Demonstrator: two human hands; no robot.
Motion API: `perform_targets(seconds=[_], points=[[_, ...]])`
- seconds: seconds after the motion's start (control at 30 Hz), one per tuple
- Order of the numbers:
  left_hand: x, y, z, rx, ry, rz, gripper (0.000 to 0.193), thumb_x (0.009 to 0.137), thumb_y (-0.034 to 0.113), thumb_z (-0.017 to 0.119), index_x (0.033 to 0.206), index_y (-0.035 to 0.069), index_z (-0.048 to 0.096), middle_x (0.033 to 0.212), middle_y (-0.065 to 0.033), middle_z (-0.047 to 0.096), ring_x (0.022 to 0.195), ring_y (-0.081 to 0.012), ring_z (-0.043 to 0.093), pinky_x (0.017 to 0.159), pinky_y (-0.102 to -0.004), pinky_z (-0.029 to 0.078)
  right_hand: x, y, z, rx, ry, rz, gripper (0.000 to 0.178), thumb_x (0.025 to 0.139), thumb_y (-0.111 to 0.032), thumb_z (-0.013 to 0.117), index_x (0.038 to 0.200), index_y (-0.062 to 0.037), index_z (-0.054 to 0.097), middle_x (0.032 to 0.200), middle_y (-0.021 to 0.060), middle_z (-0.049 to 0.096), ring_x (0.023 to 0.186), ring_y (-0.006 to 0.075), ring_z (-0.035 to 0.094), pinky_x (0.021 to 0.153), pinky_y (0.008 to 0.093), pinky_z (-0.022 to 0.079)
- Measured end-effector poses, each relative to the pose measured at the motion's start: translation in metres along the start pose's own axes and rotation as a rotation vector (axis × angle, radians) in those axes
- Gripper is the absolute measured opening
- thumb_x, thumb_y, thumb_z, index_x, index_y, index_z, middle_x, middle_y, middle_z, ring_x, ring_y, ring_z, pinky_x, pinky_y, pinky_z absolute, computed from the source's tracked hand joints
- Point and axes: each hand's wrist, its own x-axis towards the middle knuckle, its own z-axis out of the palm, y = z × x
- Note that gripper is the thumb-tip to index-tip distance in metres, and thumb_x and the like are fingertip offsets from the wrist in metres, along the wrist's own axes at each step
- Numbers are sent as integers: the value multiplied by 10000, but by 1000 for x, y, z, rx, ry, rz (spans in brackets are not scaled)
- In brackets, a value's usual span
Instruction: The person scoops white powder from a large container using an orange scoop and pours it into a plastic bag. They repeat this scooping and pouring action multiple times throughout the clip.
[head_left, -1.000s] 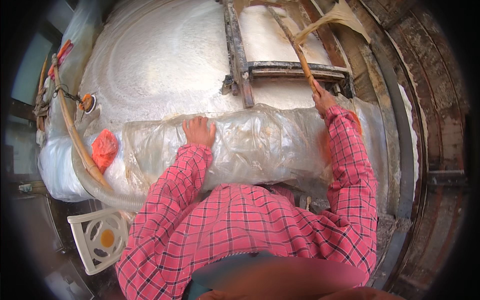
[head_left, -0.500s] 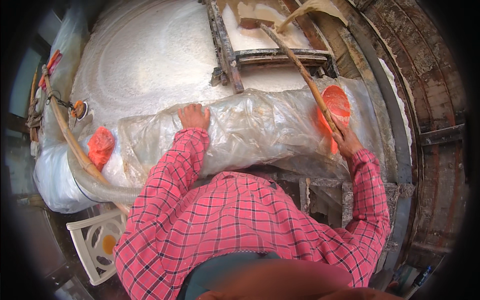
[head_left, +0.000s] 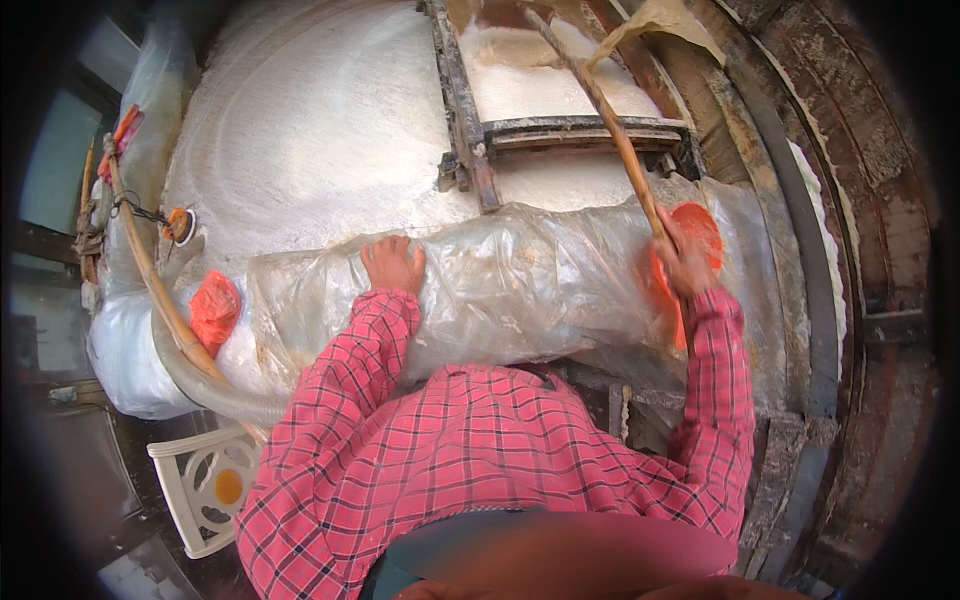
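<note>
My right hand (head_left: pixel 686 258) is wrapped round a long wooden handle (head_left: pixel 614 122) that slants up and away to the left. Its flat head lies at the top edge, over white powdery material (head_left: pixel 560 90) inside a wooden frame, and is barely visible. Under that hand, an orange plastic scoop (head_left: pixel 705 235) rests on a thick bundle (head_left: pixel 500 270) wrapped in clear plastic; hand and handle partly cover it. My left hand (head_left: pixel 393 265) lies flat on the plastic, fingers spread, holding nothing.
A wide bed of white material (head_left: pixel 300 120) spreads beyond the bundle. Dark wooden rails (head_left: pixel 463 110) border the framed section. At left are a bamboo pole (head_left: pixel 150 265), a clear ribbed hose (head_left: pixel 215 393) and a red bag (head_left: pixel 214 312). A white plastic stool (head_left: pixel 165 480) stands lower left.
My right hand has pushed the handle forward, and the tool's head has slid away to the top edge. My left hand stays on the plastic. The whole view has shifted slightly.
</note>
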Motion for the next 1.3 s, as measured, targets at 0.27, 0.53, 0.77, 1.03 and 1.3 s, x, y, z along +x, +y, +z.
perform_targets(seconds=[0.27, 0.53, 0.77, 1.03, 1.3], points=[[22, 11, -3, -45, -40, -8, 336, 839, 352, 589, 1062, 107, 643, 1099, -74, 611, 1102, -275, 518, 1068, -561, 249, 283, -86, 37, 65, 107, -177, 620, 864, -185, 580, 1453, -258, 399, 620, 86, 523, 408, 193, 506, 408, 359, 452], [27, 19, 13, -48, -2, 22, 336, 847, 361, 582, 1061, 110, 646, 1098, -71, 607, 1100, -272, 517, 1078, -559, 238, 301, -108, 75, -157, 158, -142, 692, 853, -104, 479, 1495, -271, 281, 792, 166, 630, 485, 261, 608, 447, 388, 529], [7, -5, 0, -40, -9, -9, 312, 847, 367, 586, 1020, 119, 659, 1074, -70, 616, 1091, -261, 523, 1063, -553, 252, 156, -66, 68, 43, -8, -76, 694, 858, -112, 498, 1484, -328, 292, 753, 156, 605, 455, 244, 563, 404, 384, 492], [-10, -9, 12, 39, 69, 3, 357, 859, 417, 563, 1022, 115, 665, 1064, -78, 629, 1081, -261, 535, 1068, -541, 250, -7, -5, 47, -164, -79, 21, 701, 847, -114, 544, 1494, -245, 307, 911, 277, 621, 864, 384, 640, 797, 420, 486], [-12, -13, 7, 27, -53, -32, 371, 872, 420, 552, 1026, 106, 675, 1050, -83, 643, 1082, -252, 549, 1055, -544, 268, -142, -17, 17, -87, -144, 137, 627, 843, -47, 546, 1445, -120, 387, 1173, 260, 602, 1137, 377, 580, 971, 370, 434]])
